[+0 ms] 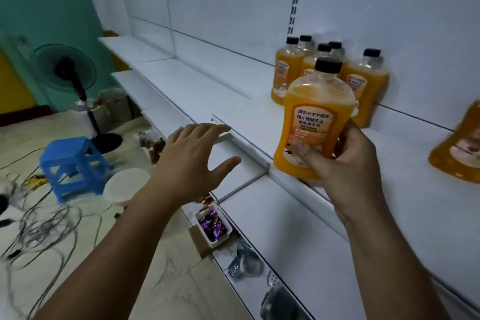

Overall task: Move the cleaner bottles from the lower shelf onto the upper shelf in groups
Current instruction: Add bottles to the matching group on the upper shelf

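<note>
My right hand point(342, 161) grips an orange cleaner bottle point(315, 114) with a black cap by its base, upright, over the front edge of the white upper shelf point(405, 184). Behind it, several like bottles point(306, 67) stand grouped against the shelf's back panel. Another orange bottle point(457, 148) shows tilted and blurred at the right edge. My left hand point(192, 156) hovers with fingers spread and holds nothing, left of the held bottle and in front of the shelf edge. The lower shelf point(272, 218) lies below my arms.
A small white tray point(214, 226) with purple items sits at the lower shelf's end. On the floor to the left are a blue plastic stool point(75, 163), a white lid point(127, 184), a standing fan point(67, 70) and loose cables point(39, 226).
</note>
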`<state>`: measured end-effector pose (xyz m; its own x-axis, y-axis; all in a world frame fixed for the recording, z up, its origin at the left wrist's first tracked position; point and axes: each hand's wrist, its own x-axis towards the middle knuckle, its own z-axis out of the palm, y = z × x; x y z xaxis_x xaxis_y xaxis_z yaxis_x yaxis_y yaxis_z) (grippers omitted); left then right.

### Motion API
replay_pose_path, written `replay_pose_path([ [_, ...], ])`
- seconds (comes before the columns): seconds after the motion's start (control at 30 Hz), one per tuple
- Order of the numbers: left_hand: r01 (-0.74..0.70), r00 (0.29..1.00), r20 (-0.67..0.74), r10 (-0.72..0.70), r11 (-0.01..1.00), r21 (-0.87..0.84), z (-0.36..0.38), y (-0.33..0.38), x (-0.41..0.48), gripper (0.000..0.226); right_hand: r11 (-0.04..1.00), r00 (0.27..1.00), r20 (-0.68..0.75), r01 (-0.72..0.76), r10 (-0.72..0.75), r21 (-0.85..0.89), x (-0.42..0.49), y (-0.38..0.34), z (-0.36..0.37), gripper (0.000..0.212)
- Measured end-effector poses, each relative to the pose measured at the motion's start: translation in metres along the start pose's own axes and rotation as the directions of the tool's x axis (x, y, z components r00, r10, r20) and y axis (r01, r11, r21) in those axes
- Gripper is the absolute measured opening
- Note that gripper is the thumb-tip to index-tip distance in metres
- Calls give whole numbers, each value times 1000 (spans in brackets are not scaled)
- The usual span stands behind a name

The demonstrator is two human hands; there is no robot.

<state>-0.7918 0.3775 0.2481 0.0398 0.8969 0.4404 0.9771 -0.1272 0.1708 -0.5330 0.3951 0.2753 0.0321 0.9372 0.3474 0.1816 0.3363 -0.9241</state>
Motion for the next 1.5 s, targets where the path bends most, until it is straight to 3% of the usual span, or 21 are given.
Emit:
replay_pose_path([
  [0.2, -229, 973, -3, 231, 960, -164, 40, -44, 94, 66, 997, 962, -271, -38, 18, -72, 27, 7, 29, 67],
  [0.4, -395, 912, 1, 410, 879, -266, 59, -50, 161, 66, 981, 891, -455, -96, 8, -170, 51, 1, 42, 61],
  [0.6, -455, 862, 86, 499, 838, -301, 88, -29, 198, 67, 976, 844, -533, -163, 61, -146, 86, -1, 31, 64],
  [1.0, -408, 847, 177, 501, 826, -388, 103, -26, 210, 70, 944, 801, -586, -274, 120, -182, 135, 34, 21, 71],
  [1.5, -413, 841, 217, 496, 847, -336, 105, -28, 209, 57, 900, 769, -636, -322, 68, -293, 147, 48, 22, 80],
])
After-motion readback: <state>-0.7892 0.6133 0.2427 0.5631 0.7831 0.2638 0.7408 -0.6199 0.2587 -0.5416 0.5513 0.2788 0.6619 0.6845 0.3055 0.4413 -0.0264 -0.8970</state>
